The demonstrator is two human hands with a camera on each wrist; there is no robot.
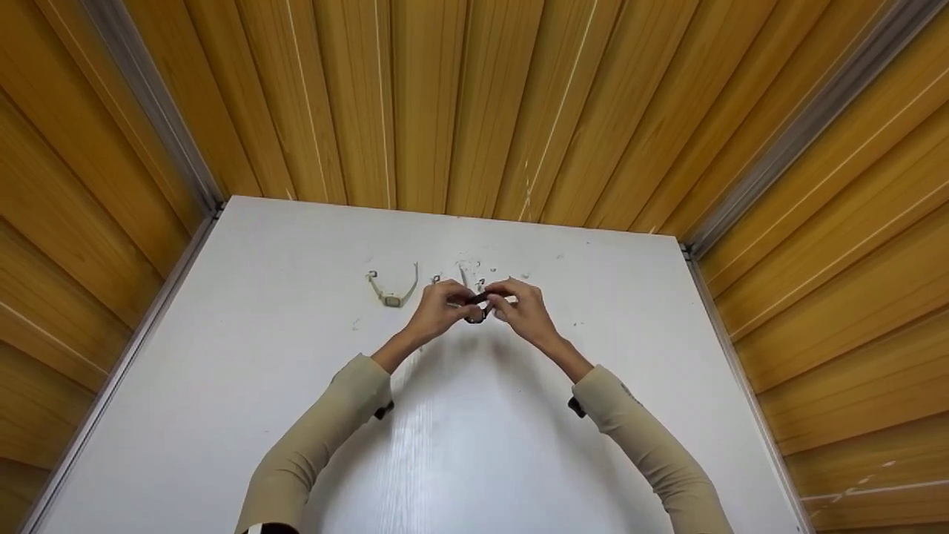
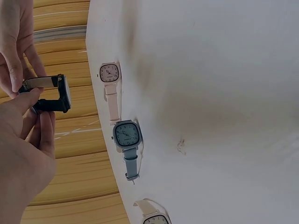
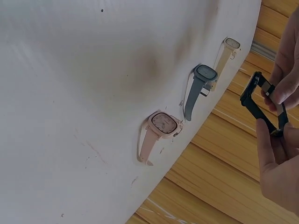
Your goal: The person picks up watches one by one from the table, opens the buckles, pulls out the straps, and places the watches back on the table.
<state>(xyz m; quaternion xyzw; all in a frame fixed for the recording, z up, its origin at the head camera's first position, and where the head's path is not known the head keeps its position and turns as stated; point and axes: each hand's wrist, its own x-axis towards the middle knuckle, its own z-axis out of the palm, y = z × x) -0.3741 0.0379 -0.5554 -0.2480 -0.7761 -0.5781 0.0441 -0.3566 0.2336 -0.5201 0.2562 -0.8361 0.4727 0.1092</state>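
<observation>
A black wristwatch [image 1: 476,317] is held between both hands over the white table, its strap bent into a loop. My left hand [image 1: 439,311] pinches one part of the strap, and my right hand [image 1: 525,310] grips it from the other side. In the left wrist view the black watch [image 2: 66,93] is seen edge-on, the strap's lighter inner face showing. The right wrist view shows the strap ends meeting at the fingers of my right hand [image 3: 282,170], where fingertips hide part of the join. My left hand [image 3: 288,79] holds the upper strap there.
On the white table [image 1: 474,445] lie a pink watch [image 3: 162,123], a blue-grey watch [image 2: 127,134] and a beige watch [image 1: 393,300], in a row near the hands. Wood-patterned panels [image 1: 460,104] rise behind the table's far edge and at both sides.
</observation>
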